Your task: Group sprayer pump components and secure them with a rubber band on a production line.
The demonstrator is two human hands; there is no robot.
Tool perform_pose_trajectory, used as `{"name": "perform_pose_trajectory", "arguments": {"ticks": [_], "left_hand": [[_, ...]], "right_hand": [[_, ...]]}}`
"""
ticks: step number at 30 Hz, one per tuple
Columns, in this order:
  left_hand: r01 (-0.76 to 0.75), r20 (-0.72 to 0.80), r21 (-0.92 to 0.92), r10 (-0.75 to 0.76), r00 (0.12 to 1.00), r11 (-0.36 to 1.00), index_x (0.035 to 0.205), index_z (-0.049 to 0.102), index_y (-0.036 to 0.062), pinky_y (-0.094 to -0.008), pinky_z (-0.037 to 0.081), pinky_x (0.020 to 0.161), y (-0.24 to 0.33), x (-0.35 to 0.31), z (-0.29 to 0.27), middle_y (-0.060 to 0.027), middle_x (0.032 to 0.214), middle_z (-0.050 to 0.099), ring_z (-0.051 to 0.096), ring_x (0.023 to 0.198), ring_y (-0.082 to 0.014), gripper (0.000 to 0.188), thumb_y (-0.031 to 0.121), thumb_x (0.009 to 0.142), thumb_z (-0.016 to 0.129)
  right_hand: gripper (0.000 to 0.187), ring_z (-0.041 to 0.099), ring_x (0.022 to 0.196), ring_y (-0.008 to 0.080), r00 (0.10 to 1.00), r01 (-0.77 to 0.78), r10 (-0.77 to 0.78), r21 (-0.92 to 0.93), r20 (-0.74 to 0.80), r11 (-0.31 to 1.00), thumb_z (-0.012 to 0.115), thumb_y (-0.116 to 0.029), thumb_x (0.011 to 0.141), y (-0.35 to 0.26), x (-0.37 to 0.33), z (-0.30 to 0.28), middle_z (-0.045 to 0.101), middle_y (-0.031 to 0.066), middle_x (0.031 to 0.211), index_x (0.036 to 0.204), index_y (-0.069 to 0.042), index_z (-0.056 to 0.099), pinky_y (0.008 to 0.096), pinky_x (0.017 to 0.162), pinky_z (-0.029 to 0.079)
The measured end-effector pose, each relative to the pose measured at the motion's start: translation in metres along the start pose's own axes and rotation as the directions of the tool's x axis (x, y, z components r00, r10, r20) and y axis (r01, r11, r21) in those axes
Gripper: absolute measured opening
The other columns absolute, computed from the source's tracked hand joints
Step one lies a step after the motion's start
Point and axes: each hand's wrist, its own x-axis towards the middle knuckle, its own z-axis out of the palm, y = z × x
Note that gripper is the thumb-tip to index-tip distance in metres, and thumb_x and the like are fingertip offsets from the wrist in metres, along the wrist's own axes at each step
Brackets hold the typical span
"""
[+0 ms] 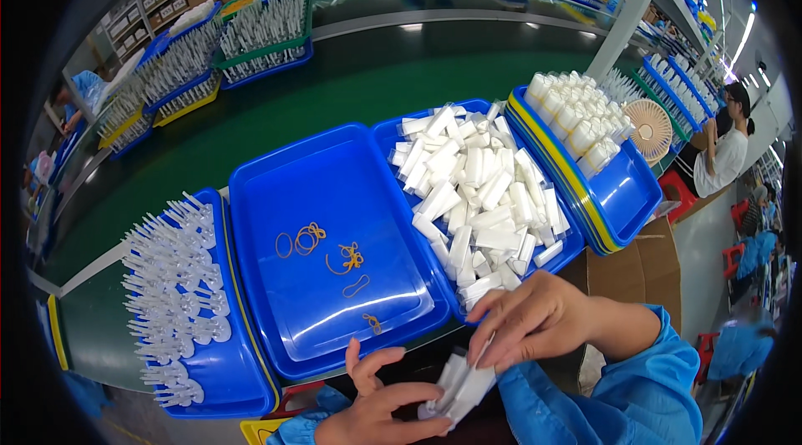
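My left hand (376,411) is closed around a small bunch of white rectangular packets in clear film (461,388), at the front edge of the workplace. Thumb and fingers of my right hand (539,320) are bent down onto the top end of the same bunch. Just beyond my right hand, a blue tray (576,243) holds a loose heap of similar white packets (476,178). Left of it lies a blue tray (334,169) with several tan rubber bands (347,257) scattered on its bottom.
At the left, a blue tray (242,386) carries rows of clear-white plastic parts with thin stems (180,278). To the right, stacked trays (622,194) hold banded bundles of packets (576,115), beside a round woven basket (649,129). A metal post (631,15) rises behind; co-workers sit around.
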Motion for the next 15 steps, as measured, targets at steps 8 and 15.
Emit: {"name": "perform_pose_trajectory", "arguments": {"ticks": [8, 15], "left_hand": [[0.206, -0.03, 0.032, -0.205, 0.978, 0.978, 0.071, 0.06, 0.0151, -0.0537, 0.024, 0.094, 0.003, -0.003, -0.009, -0.0067, 0.097, 0.057, 0.04, 0.112, -0.0396, 0.022, 0.033, 0.069, 0.073], [0.364, -0.212, -0.219, -0.408, 0.888, 0.905, 0.073, 0.062, 0.0144, -0.0542, 0.017, 0.101, -0.015, -0.001, -0.005, -0.0053, 0.092, 0.059, 0.041, 0.113, -0.0355, 0.017, 0.022, 0.066, 0.075]], "right_hand": [[0.016, 0.062, 0.096, 0.0185, 1.0, 0.013, -0.012, -0.034, 0.027, 0.999, 0.068, -0.007, 0.078, 0.01, 0.005, 0.031, 0.067, 0.0086, 0.098, 0.094, -0.005, 0.069, 0.0372, 0.091, 0.037], [0.031, 0.048, 0.1, 0.0275, 0.947, -0.209, -0.126, -0.863, -0.297, 0.46, 0.071, -0.029, 0.071, 0.026, 0.058, -0.021, 0.058, 0.0135, 0.102, 0.087, -0.004, 0.065, 0.041, 0.081, 0.034]]}}
